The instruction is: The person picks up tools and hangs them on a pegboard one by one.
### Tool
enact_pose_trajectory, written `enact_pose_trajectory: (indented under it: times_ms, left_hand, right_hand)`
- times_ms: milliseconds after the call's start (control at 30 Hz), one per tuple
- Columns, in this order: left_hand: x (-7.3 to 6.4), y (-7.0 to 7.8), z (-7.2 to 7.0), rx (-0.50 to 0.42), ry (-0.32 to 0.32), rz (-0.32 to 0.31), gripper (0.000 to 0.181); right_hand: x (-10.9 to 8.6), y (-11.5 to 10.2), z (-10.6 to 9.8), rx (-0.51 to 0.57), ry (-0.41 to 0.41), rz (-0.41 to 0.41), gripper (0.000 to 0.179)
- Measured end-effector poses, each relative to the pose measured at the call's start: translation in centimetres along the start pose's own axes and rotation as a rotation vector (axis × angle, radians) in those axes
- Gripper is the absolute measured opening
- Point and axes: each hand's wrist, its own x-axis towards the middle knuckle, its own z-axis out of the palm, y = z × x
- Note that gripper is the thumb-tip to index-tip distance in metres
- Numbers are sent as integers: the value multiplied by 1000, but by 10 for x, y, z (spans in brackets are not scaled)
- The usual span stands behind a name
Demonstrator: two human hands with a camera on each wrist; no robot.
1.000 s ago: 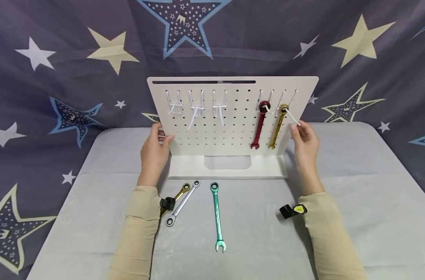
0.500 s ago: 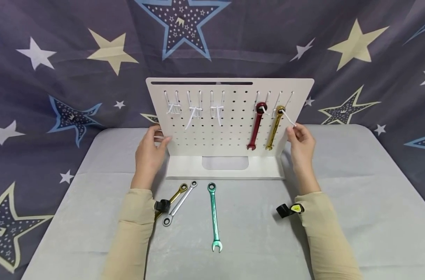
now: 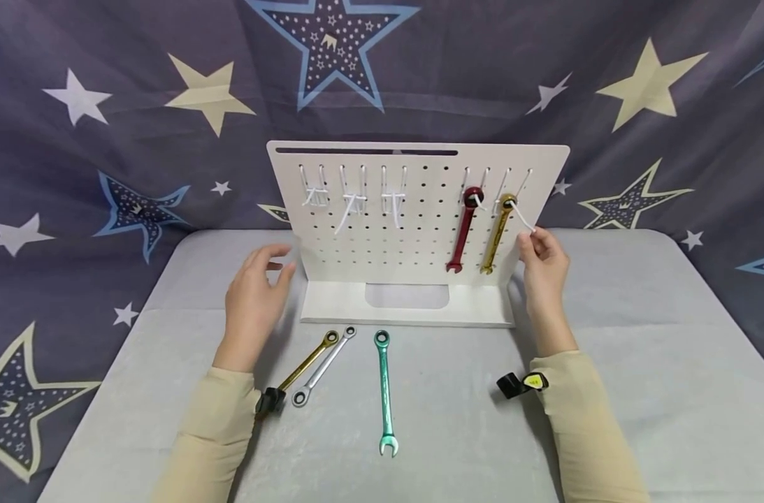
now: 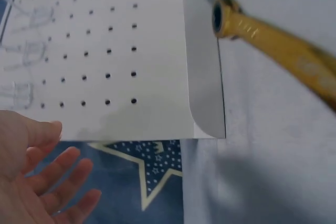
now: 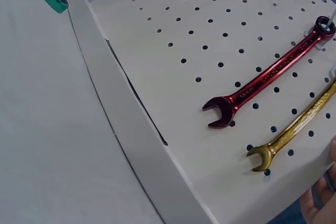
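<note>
A white pegboard (image 3: 413,241) stands upright on its base at the back of the table. My left hand (image 3: 252,304) is beside its left edge, apart from it, thumb and fingers spread around nothing. My right hand (image 3: 546,283) holds the board's right edge, thumb at the front; its other fingers are partly hidden. Close by, a red wrench (image 5: 273,74) and a gold wrench (image 5: 299,121) hang by their ring ends from white hooks. On the table lie a green wrench (image 3: 385,395), a silver wrench (image 3: 323,368) and another gold wrench (image 4: 278,40), its lower end hidden behind the left wrist camera.
Several white hooks (image 3: 354,199) stick out from the board's upper left with nothing hanging on them. A grey cloth (image 3: 457,426) covers the table. Behind the board hangs a dark curtain (image 3: 482,70) printed with stars.
My left hand has let go of the board's left edge and moved left and toward me. My right hand stays at the right edge. The wrenches lie and hang as before.
</note>
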Motion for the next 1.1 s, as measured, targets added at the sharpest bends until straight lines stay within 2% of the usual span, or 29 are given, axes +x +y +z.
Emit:
enact_pose_trajectory:
  times_ms: [233, 400, 600, 733, 967, 1100]
  left_hand:
    - [-20, 14, -8, -12, -180, 57, 30]
    - [-35, 24, -6, -20, -296, 76, 27]
    - [-49, 34, 2, -72, -423, 50, 26]
    - [-58, 38, 9, -58, -486, 57, 23]
    - [-74, 44, 30, -22, -582, 58, 23]
    - [-79, 44, 40, -55, -661, 74, 22]
  right_hand:
    - [-1, 1, 3, 9, 14, -17, 4]
    - [-3, 1, 5, 3, 29, -38, 4]
    - [-3, 2, 6, -28, 46, -53, 4]
    - [-1, 4, 6, -26, 50, -50, 4]
    - [0, 4, 6, -29, 57, -51, 6]
    - [1, 2, 6, -42, 48, -29, 5]
